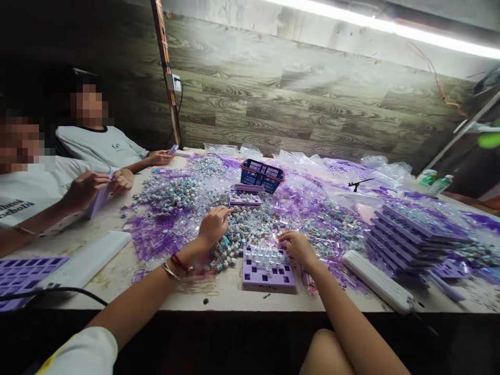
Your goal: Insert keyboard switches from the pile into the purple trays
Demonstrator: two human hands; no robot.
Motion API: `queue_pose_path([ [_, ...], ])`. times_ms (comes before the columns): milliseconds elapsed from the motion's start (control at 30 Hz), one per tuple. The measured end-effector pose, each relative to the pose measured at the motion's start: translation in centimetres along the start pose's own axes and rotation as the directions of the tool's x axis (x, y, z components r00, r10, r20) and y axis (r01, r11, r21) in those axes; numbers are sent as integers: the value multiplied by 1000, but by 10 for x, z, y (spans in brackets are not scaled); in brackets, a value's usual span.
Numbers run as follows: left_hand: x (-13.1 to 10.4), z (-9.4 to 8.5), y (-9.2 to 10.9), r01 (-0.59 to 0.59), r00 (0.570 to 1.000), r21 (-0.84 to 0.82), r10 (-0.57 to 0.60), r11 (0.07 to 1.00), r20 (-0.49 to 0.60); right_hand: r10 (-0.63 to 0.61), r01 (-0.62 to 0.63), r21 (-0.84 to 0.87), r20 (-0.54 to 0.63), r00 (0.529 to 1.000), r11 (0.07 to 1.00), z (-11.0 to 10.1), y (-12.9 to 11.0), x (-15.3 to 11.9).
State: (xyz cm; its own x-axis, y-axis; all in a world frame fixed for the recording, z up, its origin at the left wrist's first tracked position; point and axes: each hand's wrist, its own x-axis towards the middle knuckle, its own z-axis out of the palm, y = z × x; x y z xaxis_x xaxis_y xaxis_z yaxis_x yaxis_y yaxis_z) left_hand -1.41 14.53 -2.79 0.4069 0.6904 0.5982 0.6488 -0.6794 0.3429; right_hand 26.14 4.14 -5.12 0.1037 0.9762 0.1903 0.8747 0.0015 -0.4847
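Observation:
My left hand (213, 227) reaches to the heap of small white, grey and blue pieces (250, 226), its fingers closed together at the heap. Whatever may be in those fingertips is too small to make out. Close to the upper right corner of a purple tray (250, 278), my right hand (297, 248) has its fingers pinched, and what they hold is unclear. The tray lies flat near the table edge. Clear pieces fill its upper slots, while several lower slots show dark. Just beyond my left fingertips is a smaller purple tray (245, 198) with pieces in it.
Behind the heap stands a dark blue basket (262, 174). Stacked purple trays (410, 239) rise at right, beside a white power strip (378, 281). A long white lamp-like bar (86, 265) lies at left. Two people sit there, one holding a purple panel (100, 199).

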Motion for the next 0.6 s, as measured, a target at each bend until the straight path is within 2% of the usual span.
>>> queue_pose_path([
  [67, 5, -1, -15, 76, 997, -40, -75, 996, 5, -17, 17, -18, 35, 999, 1000, -1, 2, 0],
  [133, 9, -2, -30, 146, 988, -83, -141, 986, 63, -39, 42, -35, 74, 996, 999, -3, 3, -2],
  [200, 11, -1, -44, 183, 975, -94, -169, 979, 142, -51, 57, -49, 100, 994, 997, -7, 3, -5],
  [300, 12, 1, -59, 194, 964, -90, -172, 977, 204, -2, 13, -102, 110, 994, 995, -13, 1, -11],
  [400, 13, 2, -64, 184, 957, -94, -156, 978, 245, 58, -43, -151, 98, 994, 988, -17, -3, -15],
  [600, 17, 1, -61, 170, 948, -101, -135, 980, 288, 30, -11, -238, 75, 997, 971, -13, -5, -16],
])
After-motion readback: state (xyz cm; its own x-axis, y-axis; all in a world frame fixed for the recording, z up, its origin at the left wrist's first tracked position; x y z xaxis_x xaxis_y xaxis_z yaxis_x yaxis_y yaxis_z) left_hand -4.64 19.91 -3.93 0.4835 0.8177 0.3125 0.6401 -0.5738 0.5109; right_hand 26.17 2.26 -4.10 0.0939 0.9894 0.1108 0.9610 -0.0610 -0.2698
